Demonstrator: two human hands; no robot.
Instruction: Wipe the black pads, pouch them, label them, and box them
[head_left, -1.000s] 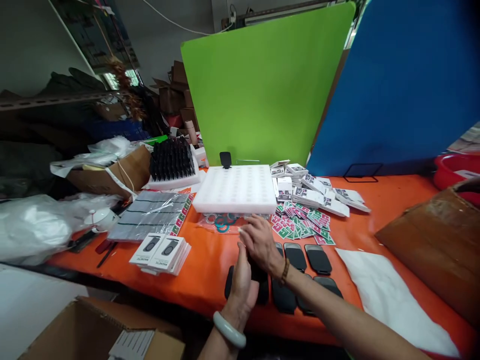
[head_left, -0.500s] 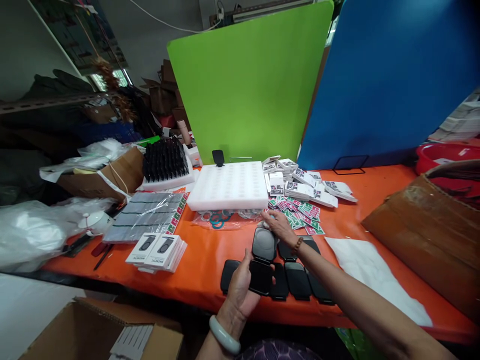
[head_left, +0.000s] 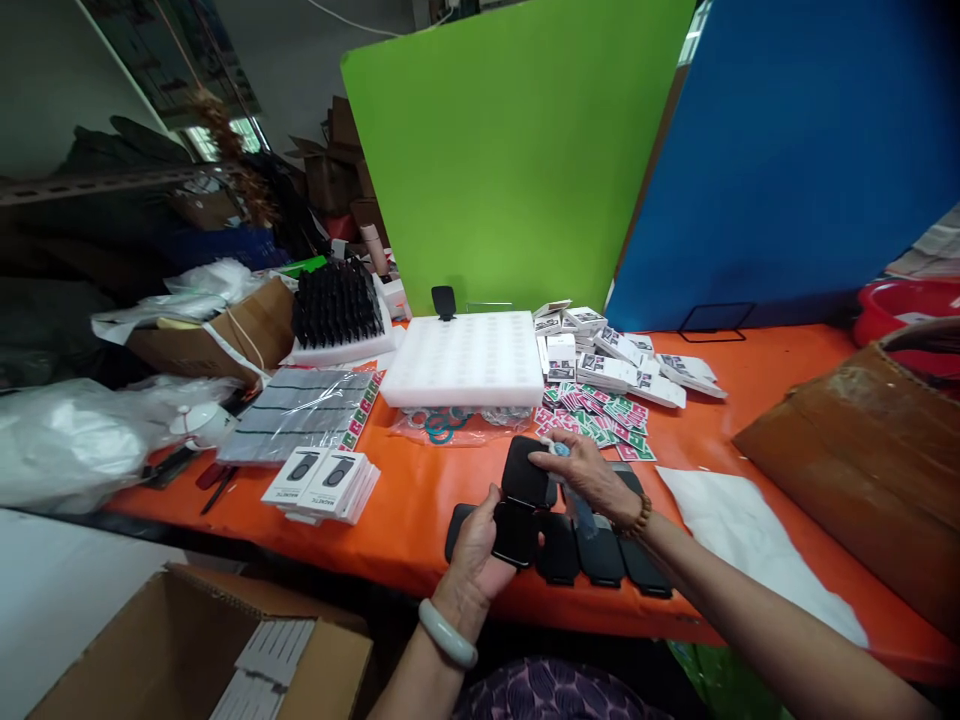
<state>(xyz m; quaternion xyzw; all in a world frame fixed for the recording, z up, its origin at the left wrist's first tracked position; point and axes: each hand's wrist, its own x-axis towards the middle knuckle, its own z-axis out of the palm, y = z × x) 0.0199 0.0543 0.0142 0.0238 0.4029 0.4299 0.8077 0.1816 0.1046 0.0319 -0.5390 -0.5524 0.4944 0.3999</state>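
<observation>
My left hand [head_left: 478,548] grips a black hinged two-panel device [head_left: 526,478], opened out with one square panel raised above the other. Thumb and fingers hold the lower panel at its sides. By the raised panel's right edge, my right hand [head_left: 589,472] pinches a crumpled clear plastic film [head_left: 580,512] that hangs down below the fingers. Whether the film still touches the panel I cannot tell. Several similar black devices [head_left: 600,555] lie in a row on the orange table, partly hidden by my hands.
A white foam tray [head_left: 461,360] lies ahead, with white boxes [head_left: 607,365] and printed cards [head_left: 600,415] to its right. Stacked "MAGNETIC" boxes [head_left: 322,483] stand at left. A white foam sheet [head_left: 757,550] and a brown bag [head_left: 862,450] are at right; an open carton [head_left: 180,650] sits below left.
The raised panel's shiny grey face now looks plain black. My right hand has moved right and down from the panel's top, with clear film now showing in its fingers.
</observation>
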